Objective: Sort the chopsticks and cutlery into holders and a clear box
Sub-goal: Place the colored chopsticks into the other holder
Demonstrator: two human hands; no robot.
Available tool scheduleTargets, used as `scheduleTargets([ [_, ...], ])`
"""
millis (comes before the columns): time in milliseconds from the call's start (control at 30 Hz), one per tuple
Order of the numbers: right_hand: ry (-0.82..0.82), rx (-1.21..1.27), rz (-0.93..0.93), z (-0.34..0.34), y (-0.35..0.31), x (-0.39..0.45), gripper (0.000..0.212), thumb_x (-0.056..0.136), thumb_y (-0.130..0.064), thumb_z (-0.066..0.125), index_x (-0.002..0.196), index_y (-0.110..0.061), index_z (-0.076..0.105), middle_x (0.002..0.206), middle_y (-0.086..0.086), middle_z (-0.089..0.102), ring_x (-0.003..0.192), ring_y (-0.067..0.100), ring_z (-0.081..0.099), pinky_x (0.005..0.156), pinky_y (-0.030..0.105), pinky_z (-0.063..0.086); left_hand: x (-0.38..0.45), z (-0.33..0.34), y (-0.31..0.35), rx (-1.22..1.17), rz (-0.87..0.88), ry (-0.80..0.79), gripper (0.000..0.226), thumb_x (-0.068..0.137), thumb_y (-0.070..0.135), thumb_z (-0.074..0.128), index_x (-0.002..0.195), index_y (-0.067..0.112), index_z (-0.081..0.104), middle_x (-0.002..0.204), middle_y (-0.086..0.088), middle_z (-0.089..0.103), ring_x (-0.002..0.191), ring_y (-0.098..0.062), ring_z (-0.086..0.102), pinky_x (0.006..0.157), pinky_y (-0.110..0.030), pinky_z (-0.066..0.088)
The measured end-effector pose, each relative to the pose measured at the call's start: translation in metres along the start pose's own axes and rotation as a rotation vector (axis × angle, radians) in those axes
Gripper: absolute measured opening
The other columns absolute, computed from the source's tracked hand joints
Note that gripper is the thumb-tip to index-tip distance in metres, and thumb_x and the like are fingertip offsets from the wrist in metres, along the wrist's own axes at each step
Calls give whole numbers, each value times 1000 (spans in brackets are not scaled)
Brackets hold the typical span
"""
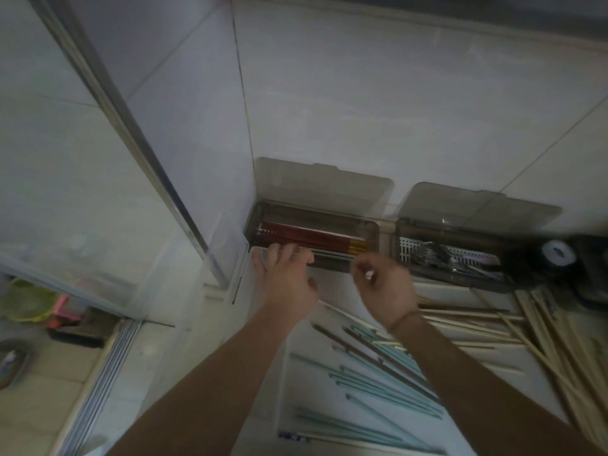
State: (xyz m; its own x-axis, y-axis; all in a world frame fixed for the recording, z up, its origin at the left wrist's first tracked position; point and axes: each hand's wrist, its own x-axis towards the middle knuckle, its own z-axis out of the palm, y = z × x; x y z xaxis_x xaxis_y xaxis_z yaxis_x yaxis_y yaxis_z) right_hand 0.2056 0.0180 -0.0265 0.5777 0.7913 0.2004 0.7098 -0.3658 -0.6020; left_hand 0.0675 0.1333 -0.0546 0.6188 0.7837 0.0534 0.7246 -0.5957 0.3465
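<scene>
Two smoky clear holders stand against the wall with their lids up. The left holder (371,230) contains several red chopsticks (306,236) with gold ends. The right holder (404,232) contains metal cutlery (437,253). My left hand (288,278) rests with spread fingers on the left holder's front rim. My right hand (383,284) hovers at that rim's right end with curled fingers; blur hides whether it pinches anything. Teal chopsticks (378,380) and pale wooden chopsticks (487,327) lie loose on the counter below my arms.
A glass partition (131,126) rises close on the left, with the floor and a green basin (26,299) beyond it. A dark round object (559,255) sits right of the cutlery holder. A few brown chopsticks (371,348) lie among the teal ones.
</scene>
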Motion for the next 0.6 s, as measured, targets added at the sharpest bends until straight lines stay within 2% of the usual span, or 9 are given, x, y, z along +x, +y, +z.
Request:
scheduleTargets([
  [67, -105, -118, -126, 14, -3, -31, 13, 83, -28, 54, 83, -27, 67, 81, -9, 67, 55, 8, 57, 57, 17, 46, 0, 1, 1, 14, -3, -4, 34, 73, 31, 67, 105, 34, 58, 109, 9, 52, 117, -23, 39, 116, -58, 10],
  [133, -187, -251, -209, 29, -2, -54, 21, 78, -38, 46, 82, -31, 66, 81, -9, 65, 53, 15, 61, 45, 23, 48, 0, 0, 1, 27, -3, -8, 34, 74, 32, 67, 107, 35, 57, 111, 10, 52, 119, -22, 38, 116, -57, 10],
  [200, -259, -343, -263, 42, -1, -73, 24, 76, -45, 46, 82, -34, 67, 81, -12, 64, 53, 13, 62, 40, 23, 45, 1, 0, 1, 36, -7, -21, 34, 76, 33, 65, 109, 36, 56, 114, 11, 51, 121, -21, 37, 117, -56, 9],
  [300, -367, -406, -326, 56, -2, -98, 33, 73, -55, 44, 78, -36, 69, 89, -15, 68, 59, 9, 65, 40, 24, 49, 0, 1, 0, 40, 0, -22, 33, 77, 35, 63, 108, 37, 55, 114, 11, 51, 120, -21, 36, 116, -56, 11],
  [433, -453, -472, -305, 67, -3, -109, 30, 70, -50, 46, 67, -33, 71, 87, -12, 69, 55, 9, 63, 35, 21, 41, 0, 2, 0, 35, -5, -6, 32, 77, 34, 64, 107, 37, 55, 114, 11, 51, 119, -20, 36, 117, -55, 10],
  [533, -521, -509, -275, 71, -4, -108, 17, 74, -41, 60, 75, -31, 74, 90, -8, 68, 61, 16, 67, 41, 26, 47, 0, 2, 1, 38, 0, -2, 33, 78, 34, 64, 109, 36, 54, 115, 11, 51, 120, -21, 36, 116, -52, 7],
  [600, -527, -461, -205, 62, -6, -107, 25, 84, -41, 52, 93, -28, 72, 106, -6, 66, 74, 22, 68, 56, 33, 52, 0, 1, 1, 33, 1, -10, 32, 79, 35, 63, 110, 36, 54, 116, 11, 50, 121, -21, 35, 117, -52, 6],
])
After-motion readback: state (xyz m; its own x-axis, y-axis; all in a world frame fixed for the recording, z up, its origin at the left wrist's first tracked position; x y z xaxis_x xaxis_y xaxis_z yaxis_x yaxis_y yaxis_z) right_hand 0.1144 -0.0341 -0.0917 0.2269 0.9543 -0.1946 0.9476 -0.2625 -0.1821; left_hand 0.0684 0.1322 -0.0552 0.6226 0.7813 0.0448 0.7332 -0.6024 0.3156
